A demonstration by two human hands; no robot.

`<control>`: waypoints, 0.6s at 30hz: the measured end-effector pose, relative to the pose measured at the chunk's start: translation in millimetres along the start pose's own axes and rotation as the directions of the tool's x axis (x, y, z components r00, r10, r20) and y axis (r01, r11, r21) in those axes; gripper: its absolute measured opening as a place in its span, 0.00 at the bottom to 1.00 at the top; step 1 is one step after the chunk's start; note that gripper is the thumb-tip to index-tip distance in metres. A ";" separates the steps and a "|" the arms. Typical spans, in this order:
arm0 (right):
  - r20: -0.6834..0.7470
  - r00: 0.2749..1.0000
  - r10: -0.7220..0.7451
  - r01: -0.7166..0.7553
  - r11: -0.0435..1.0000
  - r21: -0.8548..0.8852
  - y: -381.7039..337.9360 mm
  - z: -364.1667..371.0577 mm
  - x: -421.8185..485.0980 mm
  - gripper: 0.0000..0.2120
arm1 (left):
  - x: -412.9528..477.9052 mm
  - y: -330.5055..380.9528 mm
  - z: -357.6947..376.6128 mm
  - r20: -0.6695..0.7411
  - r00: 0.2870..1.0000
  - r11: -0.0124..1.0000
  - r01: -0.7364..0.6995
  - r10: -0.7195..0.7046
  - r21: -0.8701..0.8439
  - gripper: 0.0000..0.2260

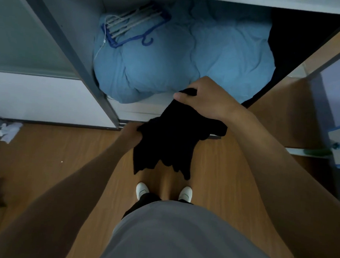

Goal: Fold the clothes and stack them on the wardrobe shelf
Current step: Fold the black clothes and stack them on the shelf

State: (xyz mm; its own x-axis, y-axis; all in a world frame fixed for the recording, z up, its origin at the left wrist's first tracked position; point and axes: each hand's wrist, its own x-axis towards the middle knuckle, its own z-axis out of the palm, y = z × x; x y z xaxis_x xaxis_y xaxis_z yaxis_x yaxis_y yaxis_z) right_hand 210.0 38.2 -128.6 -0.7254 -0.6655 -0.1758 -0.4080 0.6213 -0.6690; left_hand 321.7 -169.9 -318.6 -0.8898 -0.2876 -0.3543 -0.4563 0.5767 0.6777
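Note:
A black garment (168,140) hangs bunched in the air in front of the open wardrobe, its ragged lower edge dangling above my feet. My right hand (202,99) grips its top end, fingers curled over the cloth. My left hand (130,132) holds its left side lower down, partly hidden behind the fabric. A white wardrobe shelf edge (250,0) runs along the top of the view.
A bulky blue duvet (179,56) fills the wardrobe floor, with a blue hanger rack (131,26) lying on it. Dark clothing (298,37) sits at the wardrobe's right. The sliding door frame (74,51) stands left. Crumpled white paper (9,131) lies on the wooden floor.

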 end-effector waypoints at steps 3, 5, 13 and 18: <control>0.183 0.970 0.161 -0.168 0.986 0.020 10.5 10.9 -6.3 0.16 | 1.8 -4.4 -17.8 -0.230 0.972 0.987 0.019 -0.056 -0.158 0.15; 0.284 0.920 0.269 -0.250 0.963 -0.100 18.3 18.3 -9.2 0.28 | 3.4 -2.3 -30.4 -0.292 0.956 0.978 -0.035 -0.026 -0.205 0.12; 0.575 0.790 0.214 -0.101 0.970 -0.222 7.9 35.4 -5.5 0.08 | 6.6 30.4 -63.9 -0.138 0.952 0.957 -0.283 0.273 -0.066 0.07; 0.574 0.800 0.176 -0.125 0.984 -0.128 -7.1 20.8 -4.7 0.12 | 12.6 49.8 -58.1 -0.108 0.976 0.966 -0.207 0.191 -0.158 0.08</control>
State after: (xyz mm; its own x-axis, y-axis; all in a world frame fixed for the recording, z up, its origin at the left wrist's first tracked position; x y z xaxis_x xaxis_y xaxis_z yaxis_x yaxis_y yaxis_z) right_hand 227.8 28.3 -138.1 -0.3339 -0.6605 -0.6725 -0.3818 0.7471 -0.5442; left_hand 287.2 -189.2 -251.9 -0.9564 -0.2526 -0.1467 -0.2582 0.4958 0.8292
